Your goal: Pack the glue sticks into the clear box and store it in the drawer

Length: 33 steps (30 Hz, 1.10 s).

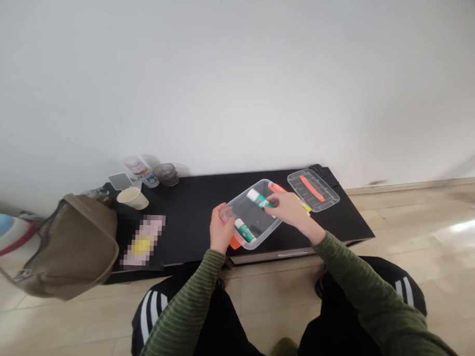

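Note:
A clear plastic box (252, 216) with orange side clips is tilted over the black table. My left hand (221, 229) grips its left end, thumb over the rim. Inside, near the front edge, lies a green and white glue stick (245, 230). Toward the back of the box is a second green and white glue stick (256, 198), its lower end pinched by the fingers of my right hand (285, 206). To the right, the box's clear lid (313, 190) with an orange strip lies flat; something yellow beside it is partly hidden by my right wrist.
On the black table (193, 218), toward the left, stand a paper cup (133, 198), a dark glass (166, 174) and a spray can (141, 171). A brown bag (75, 245) sits at the left end. A black keyboard (325, 175) lies behind the lid, near the wall.

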Tool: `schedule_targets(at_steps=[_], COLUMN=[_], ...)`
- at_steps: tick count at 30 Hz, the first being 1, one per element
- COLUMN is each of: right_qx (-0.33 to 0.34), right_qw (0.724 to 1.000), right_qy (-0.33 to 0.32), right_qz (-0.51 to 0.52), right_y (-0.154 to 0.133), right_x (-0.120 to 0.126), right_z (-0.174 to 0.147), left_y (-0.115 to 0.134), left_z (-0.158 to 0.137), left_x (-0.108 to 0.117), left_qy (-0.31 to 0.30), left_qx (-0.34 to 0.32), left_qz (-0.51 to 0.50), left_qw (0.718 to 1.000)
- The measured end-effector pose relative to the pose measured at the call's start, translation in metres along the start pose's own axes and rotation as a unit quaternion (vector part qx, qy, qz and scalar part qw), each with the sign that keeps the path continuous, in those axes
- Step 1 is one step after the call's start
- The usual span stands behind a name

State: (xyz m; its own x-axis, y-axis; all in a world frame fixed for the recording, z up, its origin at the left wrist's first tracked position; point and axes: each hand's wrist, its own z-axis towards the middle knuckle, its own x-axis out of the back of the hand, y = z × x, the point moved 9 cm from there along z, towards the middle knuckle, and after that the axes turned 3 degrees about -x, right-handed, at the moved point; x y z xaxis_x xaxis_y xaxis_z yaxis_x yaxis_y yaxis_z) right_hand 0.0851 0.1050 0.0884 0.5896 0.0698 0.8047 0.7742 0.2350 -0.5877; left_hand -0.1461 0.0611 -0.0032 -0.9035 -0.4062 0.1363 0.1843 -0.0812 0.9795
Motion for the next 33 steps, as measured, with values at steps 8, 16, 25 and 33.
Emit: schedule_targets(at_steps=[8,16,25,33], right_qx=[-0.035,-0.038,0.059,-0.081], right_qw=[0.933,0.91,0.987,0.954], right_qy=[-0.252,-0.312,0.116,0.271], right_qz=[-0.255,-0.271,0.095,0.103], right_y=[-0.025,-0.021,-0.015,0.123], right_x=[-0.104,-0.13,-0.001,0.041], right_z=[0.023,0.018,-0.005,-0.031], left_y=[-0.003,-0.003,-0.004,-0.002], left_z=[0.001,0.001,0.0,0.001], left_x=[-0.001,-0.002,-0.001,-0.003], left_qy=[-0.009,-0.012,-0.009,-0.009], left_qx=[-0.018,-0.009,0.006,0.014], left_qz=[0.014,0.019,0.002,-0.001], left_qw=[1.0,1.0,1.0,1.0])
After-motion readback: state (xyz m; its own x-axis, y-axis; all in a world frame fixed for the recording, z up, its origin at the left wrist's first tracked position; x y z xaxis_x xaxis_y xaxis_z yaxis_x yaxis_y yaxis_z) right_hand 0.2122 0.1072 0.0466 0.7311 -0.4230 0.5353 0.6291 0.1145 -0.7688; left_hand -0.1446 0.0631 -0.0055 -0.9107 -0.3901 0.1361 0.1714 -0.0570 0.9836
